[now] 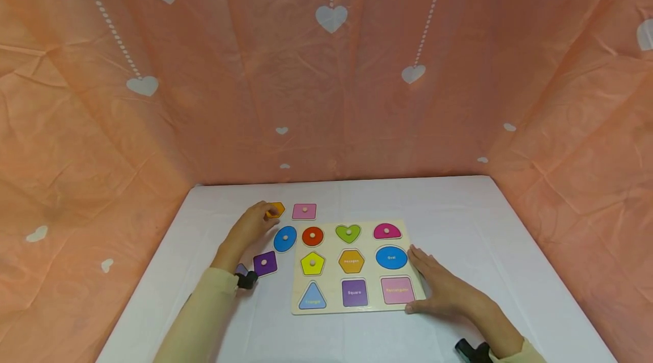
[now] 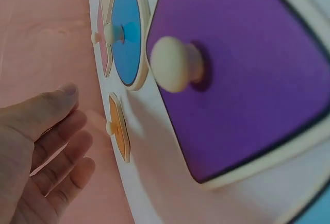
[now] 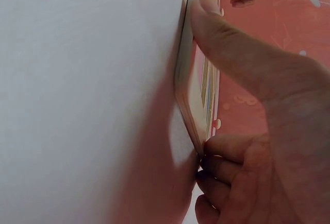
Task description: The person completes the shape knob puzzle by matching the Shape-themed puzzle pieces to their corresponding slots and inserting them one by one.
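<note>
From above, the left hand (image 1: 250,226) partly hides the hexagon piece (image 1: 280,207).

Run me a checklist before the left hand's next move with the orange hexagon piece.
1. Puzzle board braced: ok; the right hand touches its right edge.
2. Orange hexagon piece knob-up: ok; its knob points away from the table.
3. Knob gripped: not ok; the left wrist view shows a gap between it and the left hand.
4. Hexagon slot free: ok; its printed label shows.
5. Bluish piece by the left wrist identified: cannot tell; it is partly covered.
</note>
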Available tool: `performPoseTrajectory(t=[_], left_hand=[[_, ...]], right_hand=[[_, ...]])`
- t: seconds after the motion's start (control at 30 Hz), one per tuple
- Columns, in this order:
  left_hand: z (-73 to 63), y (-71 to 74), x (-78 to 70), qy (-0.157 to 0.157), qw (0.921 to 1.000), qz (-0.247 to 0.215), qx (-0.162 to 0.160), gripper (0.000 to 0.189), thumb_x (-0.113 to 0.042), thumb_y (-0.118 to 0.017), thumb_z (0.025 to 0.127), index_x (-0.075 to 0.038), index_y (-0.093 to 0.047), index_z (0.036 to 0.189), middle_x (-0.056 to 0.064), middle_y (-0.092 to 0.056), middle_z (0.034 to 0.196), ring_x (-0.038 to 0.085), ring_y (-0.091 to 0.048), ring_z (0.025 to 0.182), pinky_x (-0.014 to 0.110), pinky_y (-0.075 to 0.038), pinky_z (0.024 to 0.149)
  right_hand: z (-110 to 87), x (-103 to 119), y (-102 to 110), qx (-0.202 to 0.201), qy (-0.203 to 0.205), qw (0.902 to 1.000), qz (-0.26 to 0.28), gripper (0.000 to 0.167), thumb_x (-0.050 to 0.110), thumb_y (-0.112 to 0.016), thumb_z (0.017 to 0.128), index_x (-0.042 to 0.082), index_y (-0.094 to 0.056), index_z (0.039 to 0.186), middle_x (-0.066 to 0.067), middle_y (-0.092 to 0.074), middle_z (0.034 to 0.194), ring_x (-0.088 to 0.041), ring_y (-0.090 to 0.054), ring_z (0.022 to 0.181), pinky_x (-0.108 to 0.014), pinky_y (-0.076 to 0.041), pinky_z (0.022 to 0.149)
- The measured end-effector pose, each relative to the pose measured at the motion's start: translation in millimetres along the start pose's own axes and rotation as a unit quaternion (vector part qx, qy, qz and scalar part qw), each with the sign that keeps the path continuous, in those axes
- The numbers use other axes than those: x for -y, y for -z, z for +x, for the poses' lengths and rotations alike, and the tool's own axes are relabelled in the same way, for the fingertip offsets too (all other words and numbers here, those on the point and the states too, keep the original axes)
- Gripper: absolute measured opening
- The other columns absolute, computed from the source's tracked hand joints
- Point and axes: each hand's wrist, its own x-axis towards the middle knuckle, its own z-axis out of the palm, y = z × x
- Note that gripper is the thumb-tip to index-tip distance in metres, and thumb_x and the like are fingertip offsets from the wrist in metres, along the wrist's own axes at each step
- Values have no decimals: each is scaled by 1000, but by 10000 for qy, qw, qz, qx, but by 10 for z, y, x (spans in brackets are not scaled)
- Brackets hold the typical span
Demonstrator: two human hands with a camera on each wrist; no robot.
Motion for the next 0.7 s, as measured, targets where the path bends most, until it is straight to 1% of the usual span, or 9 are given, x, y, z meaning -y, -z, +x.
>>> performPoseTrajectory(t=[0.2, 0.37, 0.6, 0.7], left_hand=[[66, 18, 12, 65, 10000, 21, -50, 20, -13, -77, 100, -3, -72, 117, 15, -67, 116, 36, -66, 108, 52, -55, 104], [124, 44, 72, 51, 10000, 6, -71, 22, -12, -77, 101, -2, -72, 119, 16, -68, 117, 37, -66, 109, 53, -54, 105], [235, 75, 146, 191, 9998, -49, 20, 23, -12, -76, 101, 0, -72, 120, 16, -67, 113, 36, -64, 103, 52, -55, 99], [272, 81, 161, 250, 9997, -35, 63, 22, -11, -75, 102, 0, -71, 121, 17, -66, 113, 35, -63, 103, 52, -54, 99]], right_hand=[[-6, 4, 11, -4, 47, 10000, -27, 129, 60, -94, 72, 1, -30, 167, -21, -26, 175, -56, -24, 157, -66, -32, 121], [-5, 12, 8, 4, 7, 10000, -25, 129, 61, -94, 71, 3, -30, 168, -20, -26, 175, -55, -24, 157, -67, -33, 120], [-2, 21, 8, 20, -64, 10000, -28, 131, 61, -95, 70, 5, -30, 168, -19, -26, 175, -55, -23, 157, -68, -33, 120], [-1, 26, 8, 29, -63, 10000, -28, 130, 61, -95, 70, 5, -30, 168, -19, -26, 175, -55, -23, 157, -67, -33, 120]])
